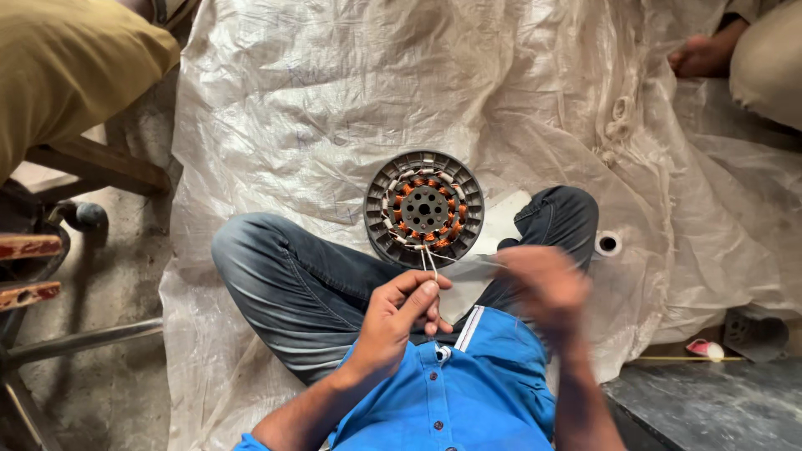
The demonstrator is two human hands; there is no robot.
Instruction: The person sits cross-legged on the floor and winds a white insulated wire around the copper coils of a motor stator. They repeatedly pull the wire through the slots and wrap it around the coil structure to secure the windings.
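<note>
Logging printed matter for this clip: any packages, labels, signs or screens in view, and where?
None in view: no package, label, sign or screen.
Sheet: pale woven plastic spread on the floor, faint marks, unreadable.
Stator: round, grey with copper windings, on the sheet, unlabelled.

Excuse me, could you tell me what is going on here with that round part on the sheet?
A person sits cross-legged on a pale plastic sheet with a round motor stator, wound with copper coils, lying between the knees. The left hand pinches thin wire leads that run from the stator's near edge. The right hand is blurred in motion beside it, so its grip cannot be told. Another person's bare foot rests at the sheet's far corner.
</note>
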